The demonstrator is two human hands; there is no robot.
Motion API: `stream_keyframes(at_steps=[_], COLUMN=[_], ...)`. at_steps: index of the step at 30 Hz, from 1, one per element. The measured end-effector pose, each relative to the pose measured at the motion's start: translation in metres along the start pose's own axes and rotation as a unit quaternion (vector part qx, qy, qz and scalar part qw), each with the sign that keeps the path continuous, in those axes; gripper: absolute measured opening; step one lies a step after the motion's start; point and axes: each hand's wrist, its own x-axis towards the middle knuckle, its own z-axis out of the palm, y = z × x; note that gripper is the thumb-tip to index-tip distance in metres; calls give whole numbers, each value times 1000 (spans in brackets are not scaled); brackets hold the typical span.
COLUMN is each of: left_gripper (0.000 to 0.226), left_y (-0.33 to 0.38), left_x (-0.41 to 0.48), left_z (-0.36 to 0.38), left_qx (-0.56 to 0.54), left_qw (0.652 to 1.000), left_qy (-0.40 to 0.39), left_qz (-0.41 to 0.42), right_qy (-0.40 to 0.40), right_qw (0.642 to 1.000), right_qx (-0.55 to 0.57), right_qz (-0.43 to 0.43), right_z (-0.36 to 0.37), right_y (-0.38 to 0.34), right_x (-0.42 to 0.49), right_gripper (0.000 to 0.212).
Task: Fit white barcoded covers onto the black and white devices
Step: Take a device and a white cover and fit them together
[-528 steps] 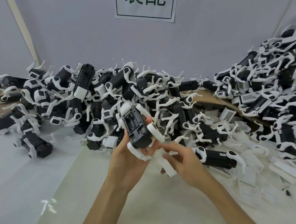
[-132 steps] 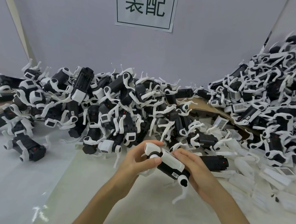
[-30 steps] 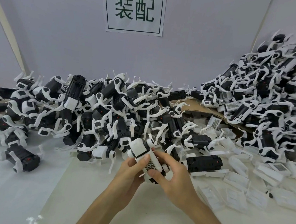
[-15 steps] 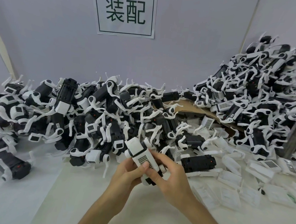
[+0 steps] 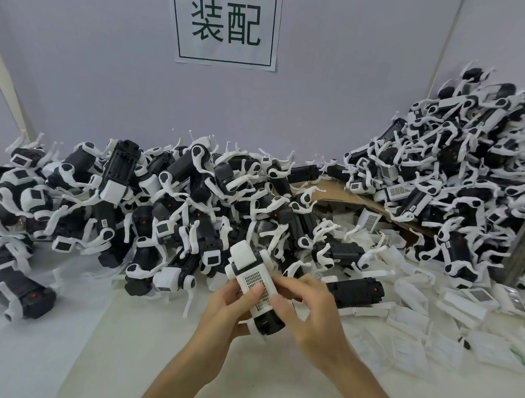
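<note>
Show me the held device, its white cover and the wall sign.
held device (image 5: 270,322), head view, black lower end.
white cover (image 5: 252,277), head view, barcoded face.
wall sign (image 5: 225,22), head view, middle of the paper.

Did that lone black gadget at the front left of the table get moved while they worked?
No. The black device lies the same way beside the left pile; only the camera shifted.

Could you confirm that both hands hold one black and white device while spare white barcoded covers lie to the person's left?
No: the head view shows spare white barcoded covers to the person's right. Left hand and right hand do hold the black and white device.
</note>
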Motion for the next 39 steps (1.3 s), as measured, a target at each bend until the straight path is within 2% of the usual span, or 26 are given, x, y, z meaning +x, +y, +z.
stream_keyframes(at_steps=[3, 5, 6, 8, 10, 12, 15, 19, 22, 23, 25, 26, 27, 28, 29, 31, 34, 36, 39], left_gripper=[40, 40, 44, 53, 60, 67, 67, 58, 50, 50, 50, 51, 51, 52, 53, 53, 51, 49, 40], left_y=[3, 5, 6, 6, 5, 2, -2, -2, 0, 1, 2, 2, 0, -2, -2, -1, -1, -1, -1], left_x=[-2, -3, -3, -3, -4, -3, 2, 11, 14, 15, 15, 16, 17, 18, 18, 18, 18, 16, 13], left_z=[1, 1, 1, -1, -1, -1, -2, -10, -18, -18, -15, -14, -12, -11, -11, -14, -16, -16, -15], left_qx=[6, 20, 27, 45, 68, 85, 77, -32, -69, -73, -76, -75, -69, -61, -54, -53, -64, -56, -12], left_qw=[999, 998, 997, 993, 988, 987, 996, 988, 979, 979, 981, 983, 984, 986, 988, 988, 986, 985, 978], left_qy=[-29, -53, -63, -98, -133, -133, -36, 138, 183, 181, 169, 163, 158, 151, 146, 145, 153, 162, 187], left_qz=[-15, -27, -37, -51, -49, -41, -12, 58, 64, 60, 49, 44, 37, 28, 18, 7, 20, 38, 90], right_qy=[90, 110, 76, -63, -176, -245, -300, -304, -242, -186, -3, 103, 175, 210, 217, 186, 149, 123, 46], right_qw=[996, 992, 993, 989, 979, 966, 946, 938, 949, 958, 981, 978, 957, 922, 905, 935, 978, 988, 993], right_qx=[5, 56, 87, 122, 68, 27, 62, 108, 132, 151, 132, 133, 199, 301, 339, 231, 42, -16, -77], right_qz=[-26, -14, 9, 58, 78, 81, 103, 125, 156, 155, 140, 126, 115, 123, 141, 195, 140, 94, 80], right_z=[-7, -16, -23, -35, -46, -56, -73, -91, -118, -132, -167, -188, -205, -221, -232, -230, -188, -155, -110], right_y=[-1, -5, -8, -13, -19, -25, -26, -24, -34, -37, -55, -65, -76, -81, -83, -85, -69, -52, -14], right_x=[4, 12, 17, 26, 33, 38, 41, 48, 83, 100, 150, 179, 206, 233, 255, 275, 257, 219, 147], right_gripper=[34, 25, 21, 32, 37, 28, 22, 23, 25, 24, 20, 22, 32, 44, 52, 55, 49, 38, 28])
